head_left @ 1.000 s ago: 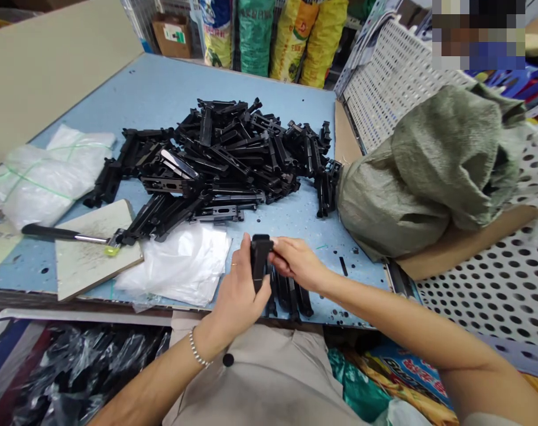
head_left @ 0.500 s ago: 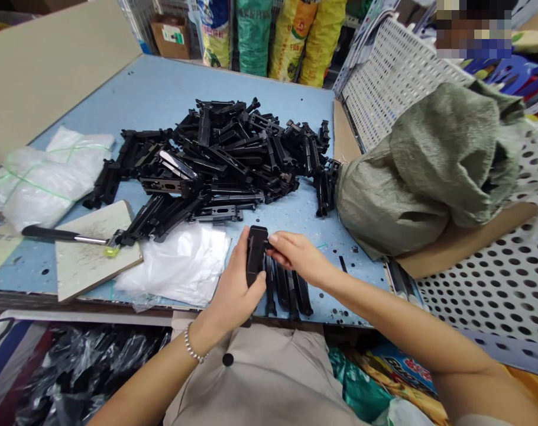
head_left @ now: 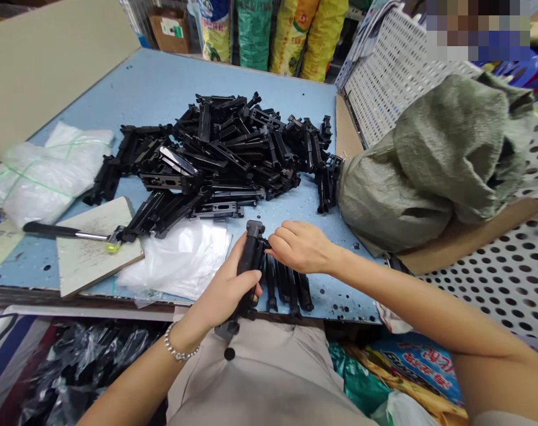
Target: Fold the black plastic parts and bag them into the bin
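Note:
My left hand (head_left: 228, 284) is wrapped round a long black plastic part (head_left: 250, 255), tilted with its upper end away from me. At the part's right side, near the top, my right hand (head_left: 298, 247) is closed in a pinch on a small dark piece, mostly hidden by the fingers. Just beneath and right of the hands, several slim black bars (head_left: 291, 287) lie side by side at the table edge. Farther back rises a large heap of similar black parts (head_left: 233, 148).
A hammer (head_left: 69, 232) lies across a pale board (head_left: 91, 260) at left, beside clear plastic bags (head_left: 180, 260). Tied bag bundles (head_left: 42, 177) sit farther left. A green woven sack (head_left: 411, 177) leans at right against a white perforated crate (head_left: 495, 296).
My left hand has turned the black part, so more of its length and lower end show. My right hand has rolled over, knuckles up, still at the part's side.

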Demonstrator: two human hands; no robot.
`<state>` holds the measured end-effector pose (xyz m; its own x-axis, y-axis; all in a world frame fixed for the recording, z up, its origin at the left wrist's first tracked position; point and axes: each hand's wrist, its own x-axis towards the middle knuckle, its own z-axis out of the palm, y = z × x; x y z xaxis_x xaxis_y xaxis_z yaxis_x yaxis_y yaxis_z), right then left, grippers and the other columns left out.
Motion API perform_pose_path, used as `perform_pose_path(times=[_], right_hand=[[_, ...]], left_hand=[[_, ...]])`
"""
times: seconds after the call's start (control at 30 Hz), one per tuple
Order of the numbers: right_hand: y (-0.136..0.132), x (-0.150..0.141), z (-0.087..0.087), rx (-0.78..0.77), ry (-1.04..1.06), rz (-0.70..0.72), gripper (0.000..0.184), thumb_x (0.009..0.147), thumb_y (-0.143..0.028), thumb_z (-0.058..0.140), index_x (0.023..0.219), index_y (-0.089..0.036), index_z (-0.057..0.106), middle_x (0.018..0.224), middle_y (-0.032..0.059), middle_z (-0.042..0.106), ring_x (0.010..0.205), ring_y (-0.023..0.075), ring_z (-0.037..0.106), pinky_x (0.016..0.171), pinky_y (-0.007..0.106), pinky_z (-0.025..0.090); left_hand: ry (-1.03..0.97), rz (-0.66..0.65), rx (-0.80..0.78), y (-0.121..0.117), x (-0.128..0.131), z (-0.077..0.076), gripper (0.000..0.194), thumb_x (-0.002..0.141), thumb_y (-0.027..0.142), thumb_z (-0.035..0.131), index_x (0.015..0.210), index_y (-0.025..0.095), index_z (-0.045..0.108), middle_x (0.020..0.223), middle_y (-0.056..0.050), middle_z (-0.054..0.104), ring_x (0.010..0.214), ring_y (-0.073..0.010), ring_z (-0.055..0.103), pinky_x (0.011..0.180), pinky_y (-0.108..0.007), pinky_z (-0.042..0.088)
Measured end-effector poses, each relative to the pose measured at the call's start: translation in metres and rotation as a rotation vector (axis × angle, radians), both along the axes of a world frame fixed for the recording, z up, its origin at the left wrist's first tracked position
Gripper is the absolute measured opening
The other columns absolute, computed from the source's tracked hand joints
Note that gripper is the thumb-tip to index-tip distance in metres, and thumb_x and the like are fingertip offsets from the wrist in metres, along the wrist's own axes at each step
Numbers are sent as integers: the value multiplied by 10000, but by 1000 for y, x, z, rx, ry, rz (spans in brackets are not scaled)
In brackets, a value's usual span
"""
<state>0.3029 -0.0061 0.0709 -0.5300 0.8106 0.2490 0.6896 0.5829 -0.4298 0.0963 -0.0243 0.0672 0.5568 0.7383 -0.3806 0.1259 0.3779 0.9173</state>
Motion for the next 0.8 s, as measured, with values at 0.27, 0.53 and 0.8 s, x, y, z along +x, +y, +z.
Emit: perform_pose_path(times=[0.27, 0.53, 0.8], right_hand=[[-7, -22, -18, -972, 669, -153, 480, 963, -497, 190, 660, -229, 448, 460, -103, 233, 385, 105, 218, 358, 227, 257], [-12, -10, -1, -183, -14, -162, 405, 956, -533, 389, 1004, -173, 570, 873, 71, 602, 813, 195, 526, 719, 314, 400], [-56, -55, -30, -507, 65, -168, 428, 1006, -458, 268, 851, -174, 547, 798, 55, 617, 717, 165, 559, 649, 281, 413]], left_hand=[[105, 124, 356, -5, 3, -14, 789, 811, 259, 556, 1513, 239, 195, 1294, -126, 548, 962, -271, 636, 924, -478, 495], [-81, 260, 19, 13, 3, -8, 781, 788, 299, 594, 1477, 247, 229, 791, -1, 626, 576, -162, 612, 559, -306, 543], [-27, 425, 119, 18, 11, -17, 695, 830, 351, 559, 1455, 233, 279, 830, -21, 653, 751, -206, 662, 729, -368, 559]])
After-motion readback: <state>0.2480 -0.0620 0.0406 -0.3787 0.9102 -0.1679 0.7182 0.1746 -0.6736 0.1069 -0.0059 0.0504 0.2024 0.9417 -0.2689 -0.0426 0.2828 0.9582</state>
